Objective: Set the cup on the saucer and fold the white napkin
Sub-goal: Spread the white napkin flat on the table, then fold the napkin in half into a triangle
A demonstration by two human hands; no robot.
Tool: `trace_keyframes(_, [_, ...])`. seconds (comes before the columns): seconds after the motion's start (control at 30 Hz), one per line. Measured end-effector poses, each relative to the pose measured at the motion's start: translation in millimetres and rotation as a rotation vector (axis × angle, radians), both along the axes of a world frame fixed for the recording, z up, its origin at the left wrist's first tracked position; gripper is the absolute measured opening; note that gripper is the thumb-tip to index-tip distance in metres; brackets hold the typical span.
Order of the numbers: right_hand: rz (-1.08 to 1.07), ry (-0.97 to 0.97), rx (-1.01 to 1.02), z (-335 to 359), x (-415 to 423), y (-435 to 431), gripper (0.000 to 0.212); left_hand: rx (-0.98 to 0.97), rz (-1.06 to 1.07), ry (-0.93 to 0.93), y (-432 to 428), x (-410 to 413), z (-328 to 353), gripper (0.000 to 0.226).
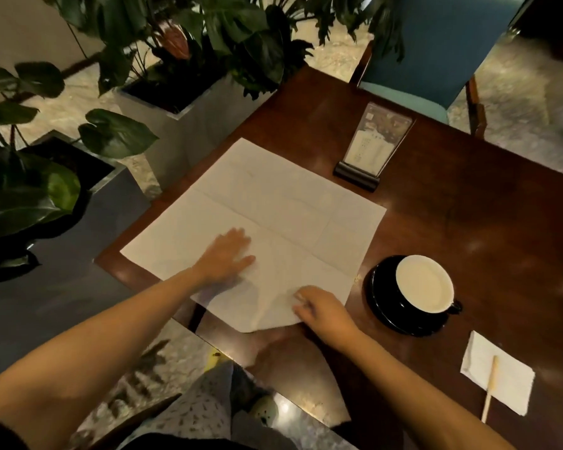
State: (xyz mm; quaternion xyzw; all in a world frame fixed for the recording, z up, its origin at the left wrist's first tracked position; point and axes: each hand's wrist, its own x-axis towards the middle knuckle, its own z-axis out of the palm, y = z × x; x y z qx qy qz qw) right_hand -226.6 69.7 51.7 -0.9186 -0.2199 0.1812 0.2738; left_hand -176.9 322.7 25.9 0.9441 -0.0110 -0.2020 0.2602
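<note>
Our left hand (228, 254) lies flat on the napkin (273, 203), fingers straight and spread, pressing it down. It holds nothing; it just pins the sheet. Our right hand (319, 311) has its fingers curled and pinches the near edge of the napkin. That edge looks lifted a little off the tabletop (468, 206).

The napkin is big and white. It lies spread open in the middle of the tabletop, with old fold lines across it. The cup (424, 284) already sits on the saucer (384, 303), just beside the napkin's right corner. So we think that part is done, and the fold is the job in hand.

To fold well, we should keep the left hand flat so the sheet does not slide. The right hand should carry its edge up and over to the far side, low and slow. We should match edge to edge and corner to corner before we press. The old fold lines can guide us. Then we can run a flat hand along the new fold to make it sharp.

The paper looks thin, so a hard pull could tear it or drag it crooked. The cup is close to the right hand, so we must not bump it with the wrist.

Further off, a small napkin (504, 384) with a stick (491, 384) on it lies near the right edge. A card stand (371, 147) stands beyond the big napkin.
</note>
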Motion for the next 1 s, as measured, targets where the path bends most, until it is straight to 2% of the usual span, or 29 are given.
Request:
trace_keyframes(0.13, [-0.072,0.0,0.107,33,40,22,0.012,-0.555,0.125,0.024,-27,-27,29,0.016])
trace_keyframes(0.2, [-0.075,-0.019,0.116,45,61,34,0.016,-0.705,0.236,0.014,-31,-25,37,0.017])
trace_keyframes(0.33, [-0.1,-0.066,0.16,70,108,61,0.008,-0.637,0.37,-0.152,-11,12,51,0.006])
trace_keyframes(0.53, [-0.144,-0.155,0.186,99,180,106,0.008,-0.528,0.413,-0.263,31,74,80,0.008])
trace_keyframes(0.8, [-0.144,-0.201,0.017,97,261,155,0.011,-0.485,0.431,-0.251,69,151,78,0.009])
trace_keyframes(1.0, [-0.271,-0.082,0.022,70,310,178,0.005,-0.508,0.524,-0.161,82,200,60,0.013])
